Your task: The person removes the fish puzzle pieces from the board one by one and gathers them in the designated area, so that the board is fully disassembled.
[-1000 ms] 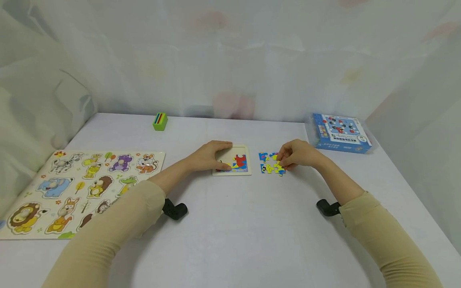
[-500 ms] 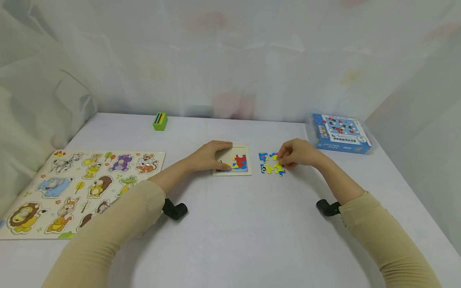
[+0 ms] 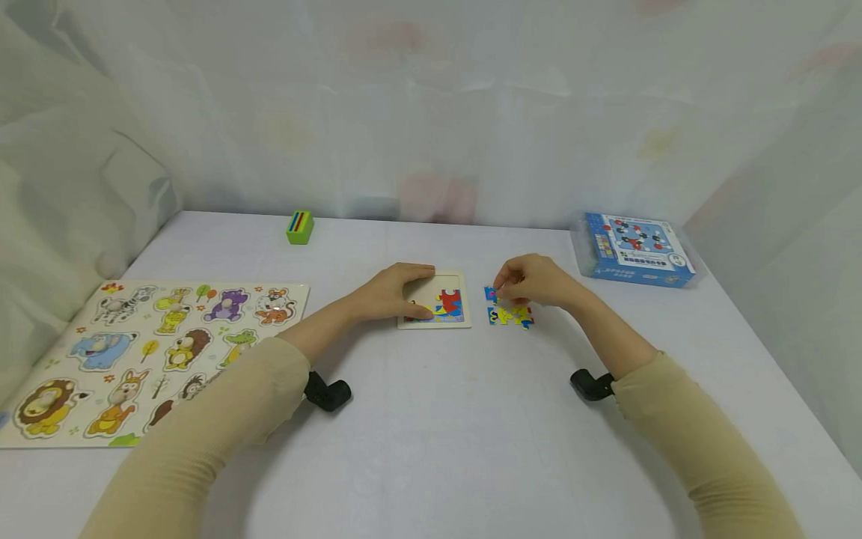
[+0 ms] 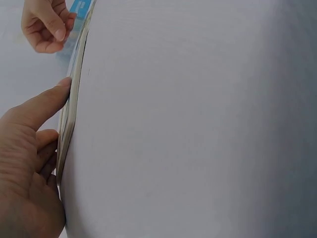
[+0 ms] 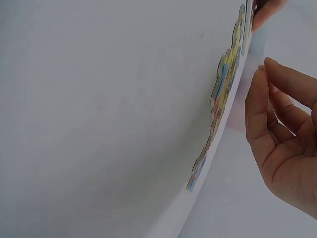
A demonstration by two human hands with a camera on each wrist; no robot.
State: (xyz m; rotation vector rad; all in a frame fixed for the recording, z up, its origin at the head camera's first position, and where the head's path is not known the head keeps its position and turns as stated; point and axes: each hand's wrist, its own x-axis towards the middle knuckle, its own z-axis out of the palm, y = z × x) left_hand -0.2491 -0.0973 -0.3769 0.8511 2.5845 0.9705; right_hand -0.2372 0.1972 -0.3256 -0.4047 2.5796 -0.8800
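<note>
My left hand (image 3: 387, 293) holds a small wooden jigsaw tray (image 3: 466, 303) by its left side, thumb on the front part and fingers along the far side. Red, blue and yellow jigsaw pieces (image 3: 449, 302) fill part of the tray. In the left wrist view the thumb presses the tray's edge (image 4: 73, 106). Several loose jigsaw pieces (image 3: 505, 317), yellow and blue, lie right of the tray. My right hand (image 3: 539, 281) hovers over them and hides some. Its thumb and index fingertips (image 5: 261, 74) come close together in the right wrist view, with no piece showing between them.
A large animal knob puzzle board (image 3: 151, 348) lies at the left, partly behind the left sleeve. A small green block (image 3: 299, 228) with coloured stripes stands at the back. A blue box (image 3: 640, 251) in clear wrapping sits at the back right of the white table (image 3: 444, 434).
My right hand has moved left across the loose pieces, from the right-hand ones to the upper left one. The left hand and the tray have stayed in place.
</note>
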